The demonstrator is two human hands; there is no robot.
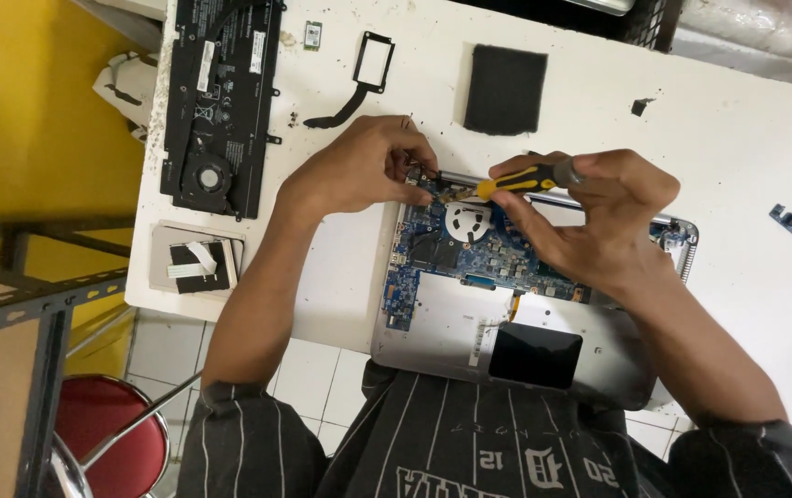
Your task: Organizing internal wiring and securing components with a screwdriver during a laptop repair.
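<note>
At centre frame, an opened silver laptop base with exposed blue circuit board (470, 263) lies on the white table (737, 157). Right hand (590, 217) grips a yellow-and-black screwdriver (516, 182); left hand (368, 166) pinches beside its tip. Upper left lies a black battery-and-fan panel (216, 101).

A screwdriver (518, 181) with a glossy yellow-and-black plastic grip and a metal shaft lay over an opened laptop (525, 304), whose matt silver shell framed a blue circuit board (433, 254) and a smooth black touchpad (535, 354). The white bench (737, 157) looked painted, scuffed and gritty. A matt black foam pad (505, 89) and a black plastic-cased battery (221, 92) sat nearby; the stool (110, 433) showed red vinyl and chromed metal.
</note>
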